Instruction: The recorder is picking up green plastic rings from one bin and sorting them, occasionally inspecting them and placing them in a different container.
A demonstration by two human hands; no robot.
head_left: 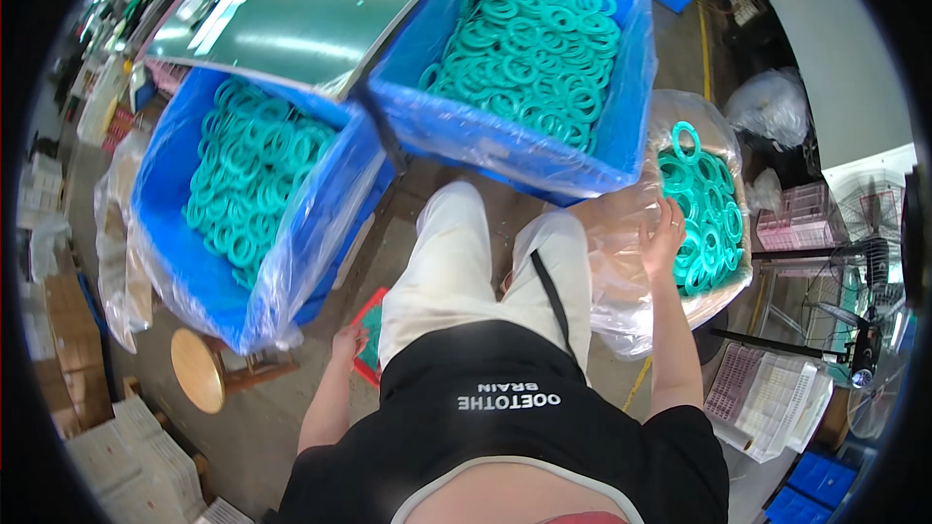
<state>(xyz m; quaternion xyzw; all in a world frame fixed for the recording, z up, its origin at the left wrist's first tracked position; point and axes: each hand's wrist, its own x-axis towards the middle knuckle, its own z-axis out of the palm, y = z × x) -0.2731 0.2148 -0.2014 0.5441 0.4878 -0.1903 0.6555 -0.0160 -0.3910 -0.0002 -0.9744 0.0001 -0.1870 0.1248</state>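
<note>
My right hand (664, 241) is at the near-left edge of a box lined with clear plastic (621, 257). Its thumb and fingers are apart, and nothing shows between them. Teal rings (707, 218) fill that box, and a single teal ring (686, 141) stands up at its far end. Low beside my left leg, my left hand (350, 342) is at the rim of a red container (368, 372) with small teal pieces (373, 326) in it. The fingers of this hand are curled; what they hold, if anything, is hidden.
Two large blue bins, one ahead (505, 146) and one at left (160, 204), hold heaps of teal rings. Between and beyond them stands a green-topped table (320, 10). A round wooden stool (197, 371) is at left, a black fan (869, 272) at right.
</note>
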